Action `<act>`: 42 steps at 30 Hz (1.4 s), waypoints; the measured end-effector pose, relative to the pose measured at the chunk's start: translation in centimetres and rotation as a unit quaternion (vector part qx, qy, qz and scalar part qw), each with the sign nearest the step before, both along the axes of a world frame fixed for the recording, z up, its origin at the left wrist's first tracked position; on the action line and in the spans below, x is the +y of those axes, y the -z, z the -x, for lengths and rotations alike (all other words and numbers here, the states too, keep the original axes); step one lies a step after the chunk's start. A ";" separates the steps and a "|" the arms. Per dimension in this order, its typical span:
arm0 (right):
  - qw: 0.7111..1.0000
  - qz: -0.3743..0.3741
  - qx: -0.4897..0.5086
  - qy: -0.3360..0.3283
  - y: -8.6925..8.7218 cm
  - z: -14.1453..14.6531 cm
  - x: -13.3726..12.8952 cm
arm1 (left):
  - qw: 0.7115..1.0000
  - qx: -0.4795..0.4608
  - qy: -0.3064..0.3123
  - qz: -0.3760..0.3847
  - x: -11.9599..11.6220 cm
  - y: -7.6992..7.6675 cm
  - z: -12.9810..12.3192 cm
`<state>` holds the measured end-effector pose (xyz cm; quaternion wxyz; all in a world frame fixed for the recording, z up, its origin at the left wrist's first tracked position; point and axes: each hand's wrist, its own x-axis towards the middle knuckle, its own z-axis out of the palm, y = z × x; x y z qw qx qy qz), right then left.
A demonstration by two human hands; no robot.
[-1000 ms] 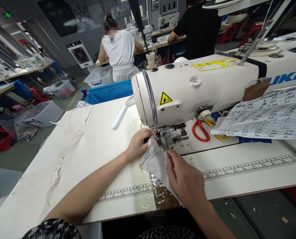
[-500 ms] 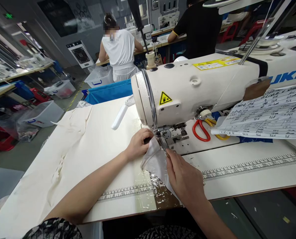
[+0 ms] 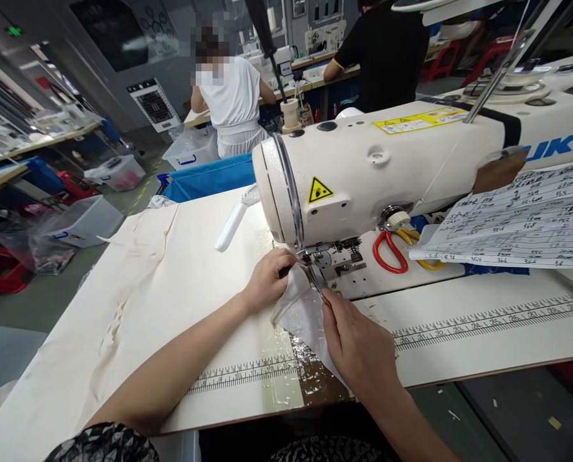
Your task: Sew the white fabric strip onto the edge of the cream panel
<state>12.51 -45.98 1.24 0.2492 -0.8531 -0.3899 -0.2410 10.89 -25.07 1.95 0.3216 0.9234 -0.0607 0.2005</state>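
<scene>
At the centre of the frame, the white cloth (image 3: 301, 311) lies below the head of the sewing machine (image 3: 358, 163), its upper end at the needle area and its lower part draped towards the table's near edge. The right hand (image 3: 363, 340), right of the cloth, is closed around metal tweezers (image 3: 317, 282); their tips point up and left, towards the needle area. The left hand (image 3: 269, 279) is positioned at the cloth's upper left edge with fingers curled; the fingertips are hidden, and from here I cannot tell whether they pinch the fabric. The left forearm rests along the white table (image 3: 209, 263). A printed ruler scale (image 3: 488, 321) runs along the near side of the table, at lower right. Right of centre, red-handled scissors (image 3: 391, 252) lie beneath the machine arm, next to a yellow handle (image 3: 425, 258). A handwritten sheet (image 3: 517, 218) hangs in front of the arm at right. At upper centre, a person in white (image 3: 233, 96) and a person in black (image 3: 387, 54) sit at a bench beyond.
</scene>
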 end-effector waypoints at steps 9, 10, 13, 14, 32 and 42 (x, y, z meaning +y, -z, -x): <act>1.000 0.015 0.007 0.001 0.4 0.2 0.0 | 0.989 -0.071 -0.006 -0.126 -0.6 0.4 -0.2; 1.000 0.018 0.012 0.002 0.4 0.2 -0.1 | 0.989 -0.073 -0.005 -0.126 -0.5 0.4 -0.2; 0.999 0.019 0.028 -0.001 0.5 0.2 -0.2 | 0.993 -0.060 -0.005 -0.097 -0.2 0.5 -0.2; 0.999 0.017 0.033 -0.001 0.4 0.2 -0.3 | 0.995 -0.051 -0.007 -0.082 -0.2 0.6 -0.2; 0.999 0.042 -0.004 0.032 0.0 0.6 0.0 | 0.969 -0.081 0.084 -0.220 0.1 -0.3 0.1; 0.985 0.016 0.161 -0.066 0.7 5.5 -7.5 | 0.959 0.034 0.054 -0.276 -2.7 -1.3 2.1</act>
